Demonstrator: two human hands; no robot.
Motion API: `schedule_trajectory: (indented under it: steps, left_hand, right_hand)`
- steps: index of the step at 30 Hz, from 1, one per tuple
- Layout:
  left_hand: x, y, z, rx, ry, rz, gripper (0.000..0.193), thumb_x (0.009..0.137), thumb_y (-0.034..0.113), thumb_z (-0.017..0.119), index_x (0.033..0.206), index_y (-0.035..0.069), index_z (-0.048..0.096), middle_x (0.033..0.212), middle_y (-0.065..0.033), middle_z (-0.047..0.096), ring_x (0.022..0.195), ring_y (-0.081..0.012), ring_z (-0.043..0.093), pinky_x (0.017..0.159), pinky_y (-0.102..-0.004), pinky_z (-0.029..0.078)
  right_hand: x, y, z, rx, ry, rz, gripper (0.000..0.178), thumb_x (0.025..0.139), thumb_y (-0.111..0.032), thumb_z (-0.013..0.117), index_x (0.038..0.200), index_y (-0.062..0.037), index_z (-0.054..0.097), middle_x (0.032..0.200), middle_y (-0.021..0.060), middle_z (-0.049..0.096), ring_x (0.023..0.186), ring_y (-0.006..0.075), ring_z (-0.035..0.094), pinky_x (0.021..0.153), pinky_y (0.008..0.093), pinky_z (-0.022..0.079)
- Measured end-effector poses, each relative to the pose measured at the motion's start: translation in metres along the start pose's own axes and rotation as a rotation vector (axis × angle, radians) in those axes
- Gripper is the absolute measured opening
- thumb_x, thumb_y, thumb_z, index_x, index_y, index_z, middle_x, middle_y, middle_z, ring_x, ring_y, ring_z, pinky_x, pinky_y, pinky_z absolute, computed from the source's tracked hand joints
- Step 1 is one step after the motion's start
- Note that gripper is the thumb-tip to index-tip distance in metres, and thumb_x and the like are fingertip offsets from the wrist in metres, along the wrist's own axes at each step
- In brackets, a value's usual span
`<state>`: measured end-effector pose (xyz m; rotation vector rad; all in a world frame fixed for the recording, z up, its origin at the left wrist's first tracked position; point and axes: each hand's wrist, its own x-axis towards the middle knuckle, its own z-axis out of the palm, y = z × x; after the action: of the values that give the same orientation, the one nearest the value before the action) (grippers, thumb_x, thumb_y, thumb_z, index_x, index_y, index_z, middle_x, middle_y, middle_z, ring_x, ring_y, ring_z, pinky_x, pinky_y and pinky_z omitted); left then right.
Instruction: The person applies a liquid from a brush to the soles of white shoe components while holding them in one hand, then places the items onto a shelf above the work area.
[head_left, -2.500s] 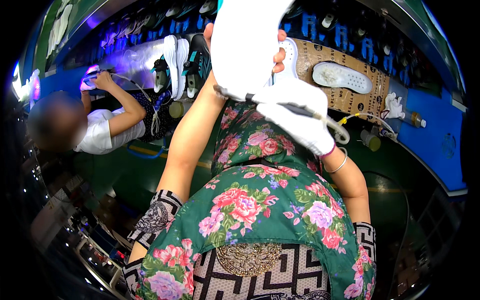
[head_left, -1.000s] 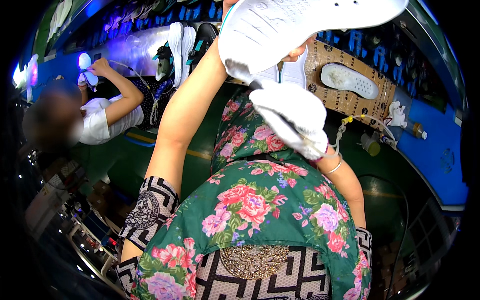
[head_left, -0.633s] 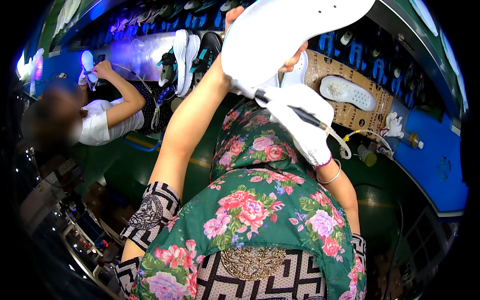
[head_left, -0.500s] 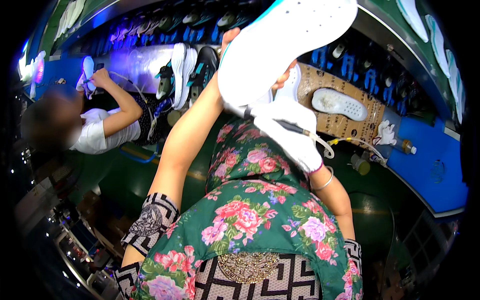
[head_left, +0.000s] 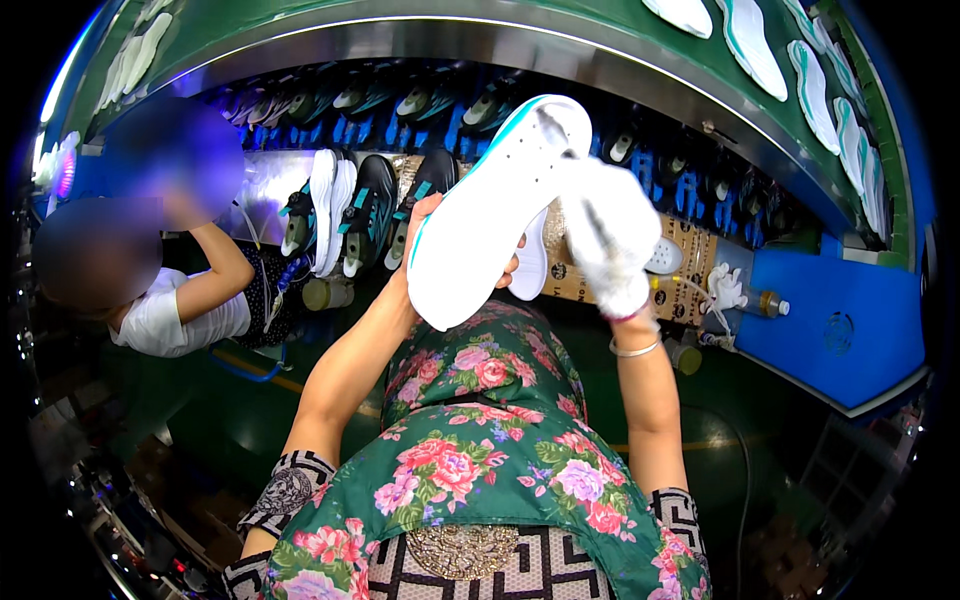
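My left hand [head_left: 418, 222] grips a white shoe sole [head_left: 475, 225] with a teal edge, thumb on the near side and fingertips round the other edge. The sole is held up and tilted, its holed inner face in view. At the sole's far end is my right hand [head_left: 615, 225] in a white glove, smeared by motion. It is closed round a dark-handled brush [head_left: 602, 222] joined to a hose; the glove and blur hide most of the brush. A wet-looking grey patch shows at that end of the sole. Another white sole [head_left: 532, 262] lies behind.
Dark shoe uppers [head_left: 368, 205] and white soles [head_left: 325, 200] stand at left, where a person [head_left: 170, 290] works. More soles [head_left: 752, 45] lie on the green conveyor [head_left: 480, 22]. Brown cardboard [head_left: 575, 283], a white glove [head_left: 727, 287] and a bottle [head_left: 772, 303] are to the right.
The sole has come down and nearer in my left hand. My right hand has moved from its near end to its far end. The view has shifted.
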<state>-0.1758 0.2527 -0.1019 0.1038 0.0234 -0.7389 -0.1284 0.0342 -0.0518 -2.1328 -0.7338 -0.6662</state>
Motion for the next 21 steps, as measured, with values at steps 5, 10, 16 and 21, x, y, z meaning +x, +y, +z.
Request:
schedule_trajectory:
  steps: [5,10,16,21]
  left_hand:
    - [-0.01,0.012,-0.012,-0.028,-0.026,0.049,0.084,0.085,0.057,0.042,0.145,-0.001,0.034,0.128,-0.0302,0.052,0.109,-0.0448,0.056,0.094,-0.0552,0.046]
    - [-0.008,0.011,0.006,0.097,0.335,0.306,0.089,0.081,0.065,0.047,0.146,0.007,0.033,0.131,-0.023,0.05,0.108,-0.0439,0.055,0.09,-0.0572,0.047]
    - [-0.009,0.032,0.006,0.018,-0.028,0.173,0.098,0.075,0.073,0.05,0.141,0.002,0.037,0.112,-0.0203,0.049,0.086,-0.0323,0.047,0.074,-0.0433,0.042]
    - [-0.003,0.044,0.01,0.048,-0.085,0.186,0.096,0.073,0.07,0.056,0.139,0.001,0.04,0.115,-0.0215,0.05,0.092,-0.035,0.049,0.076,-0.0441,0.043]
  right_hand:
    - [-0.025,-0.081,0.016,0.315,-0.425,0.028,0.028,0.075,-0.002,0.072,0.103,-0.0085,0.07,0.089,0.0098,0.07,0.076,0.026,0.068,0.07,0.0342,0.054]
    - [-0.004,-0.077,0.008,0.489,-0.196,0.31,0.019,0.076,-0.005,0.076,0.094,-0.0062,0.073,0.087,0.0082,0.071,0.078,0.0197,0.068,0.071,0.0297,0.054]
    - [-0.026,-0.093,0.016,0.823,-0.448,0.35,0.019,0.077,-0.006,0.076,0.096,-0.0038,0.073,0.085,0.0084,0.07,0.072,0.0172,0.067,0.067,0.0285,0.053]
    - [-0.016,-0.082,0.025,0.694,-0.432,0.526,0.014,0.082,-0.005,0.074,0.095,-0.0008,0.074,0.082,0.0059,0.07,0.066,0.0098,0.063,0.058,0.0221,0.048]
